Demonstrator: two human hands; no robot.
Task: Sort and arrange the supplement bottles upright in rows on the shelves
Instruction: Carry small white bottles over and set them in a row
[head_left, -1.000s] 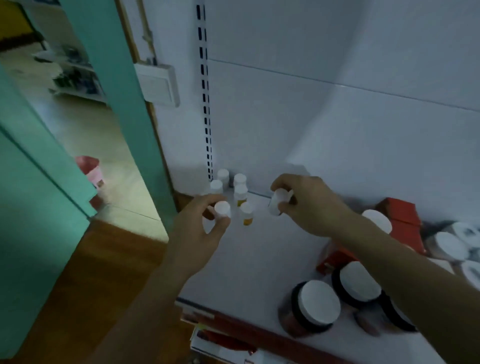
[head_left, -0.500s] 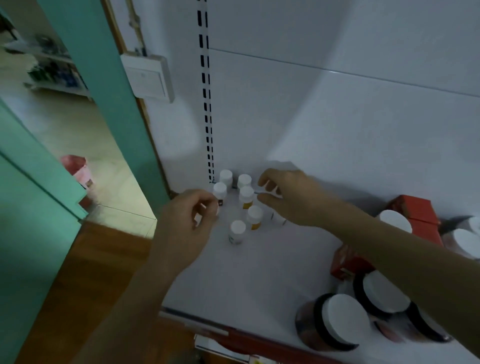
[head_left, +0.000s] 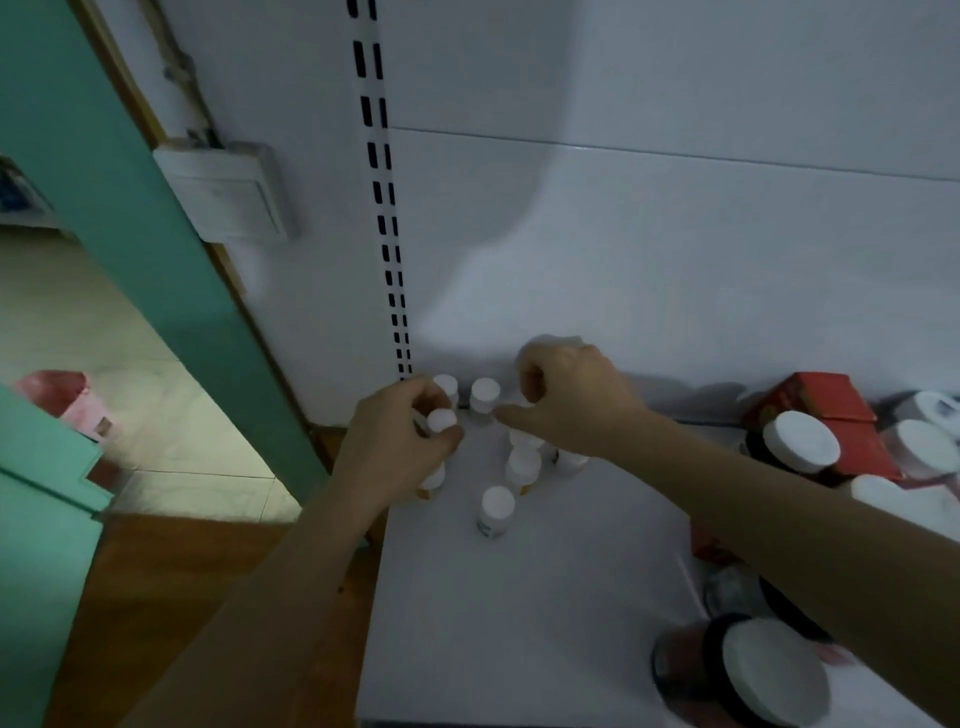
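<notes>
Shelf (head_left: 545, 623), white, carries the whole job; its left edge drops straight to the floor. Dark jars (head_left: 769, 670) with white lids and a red box (head_left: 815, 410) crowd the right side, apart from the work. Right hand (head_left: 576, 400) hovers at the back wall, fingers curled, thumb pointing left; I cannot tell whether it holds anything. Left hand (head_left: 395, 441) pinches one small white-capped bottle (head_left: 442, 419) above the back left corner. Supplement bottles (head_left: 522, 465) stand upright in a loose cluster beneath and between the hands, one front bottle (head_left: 496, 512) set slightly apart.

Risks, as I judge them:
- The cluster is tight and light, so a knuckle or the right wrist passing low over it could topple one bottle into its neighbours.
- A bottle half hidden under the left hand sits near the open left edge, so a nudge there could send it to the floor.
- Setting the pinched bottle down tilted would undo the row
</notes>
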